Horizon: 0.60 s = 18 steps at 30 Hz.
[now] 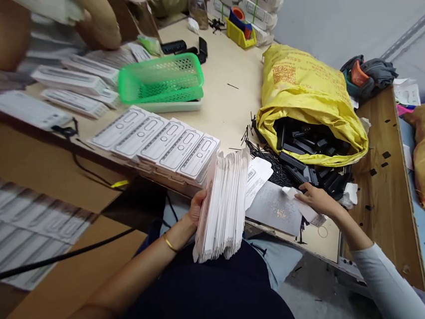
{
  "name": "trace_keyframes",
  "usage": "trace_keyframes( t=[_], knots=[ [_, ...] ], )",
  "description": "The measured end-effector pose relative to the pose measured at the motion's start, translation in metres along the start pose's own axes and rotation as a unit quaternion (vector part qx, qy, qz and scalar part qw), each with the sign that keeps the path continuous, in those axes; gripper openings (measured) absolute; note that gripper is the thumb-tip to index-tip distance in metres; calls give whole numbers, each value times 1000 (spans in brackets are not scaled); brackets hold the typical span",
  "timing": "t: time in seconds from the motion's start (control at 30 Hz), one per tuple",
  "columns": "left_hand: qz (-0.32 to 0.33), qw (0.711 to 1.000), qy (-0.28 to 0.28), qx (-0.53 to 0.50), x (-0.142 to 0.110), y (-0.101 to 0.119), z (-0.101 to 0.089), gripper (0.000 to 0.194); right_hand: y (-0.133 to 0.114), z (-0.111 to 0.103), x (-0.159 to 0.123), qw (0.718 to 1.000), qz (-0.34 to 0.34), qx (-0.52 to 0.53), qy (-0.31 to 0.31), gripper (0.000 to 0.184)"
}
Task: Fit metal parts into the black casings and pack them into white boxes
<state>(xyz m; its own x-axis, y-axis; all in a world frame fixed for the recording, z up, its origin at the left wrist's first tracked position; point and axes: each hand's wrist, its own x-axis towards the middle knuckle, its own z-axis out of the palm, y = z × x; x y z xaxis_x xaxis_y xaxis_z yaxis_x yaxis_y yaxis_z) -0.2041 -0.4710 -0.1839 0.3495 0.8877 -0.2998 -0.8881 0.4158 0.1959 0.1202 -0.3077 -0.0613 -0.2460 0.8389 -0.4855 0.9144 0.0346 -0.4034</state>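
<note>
My left hand [195, 207] is closed round the side of a thick stack of flat, folded white cartons [225, 206], held upright at the table's front edge. Over the table on the right, my right hand [317, 198] has its fingers closed on a flat white carton [307, 210]. Just beyond those fingers lie black plastic cases [294, 172]. A loose flat carton with print [258, 176] leans between the stack and a grey metal plate [277, 208]. Left of the stack, several white printed boxes [161, 142] lie in a row.
A yellow sack [306, 78] full of black parts lies open, with thin black strips [268, 160] before it. A green basket [160, 81] stands at the back left. A wooden board [375, 185] edges the right side. Another person's arm [95, 13] reaches in at the upper left.
</note>
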Motion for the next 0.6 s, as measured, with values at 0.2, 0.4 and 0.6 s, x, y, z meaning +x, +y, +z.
trace_keyframes(
  t=[0.2,0.4,0.6],
  knots=[
    [-18,998,-57,-5,1,0,-5,26,-33,-12,-14,954,-60,-261,132,40],
    [-40,996,-81,-1,-2,-2,-9,26,-2,90,-8,940,-45,-219,256,40],
    [-16,996,-46,76,6,3,-3,37,-18,109,24,933,-94,-41,346,36]
  ],
)
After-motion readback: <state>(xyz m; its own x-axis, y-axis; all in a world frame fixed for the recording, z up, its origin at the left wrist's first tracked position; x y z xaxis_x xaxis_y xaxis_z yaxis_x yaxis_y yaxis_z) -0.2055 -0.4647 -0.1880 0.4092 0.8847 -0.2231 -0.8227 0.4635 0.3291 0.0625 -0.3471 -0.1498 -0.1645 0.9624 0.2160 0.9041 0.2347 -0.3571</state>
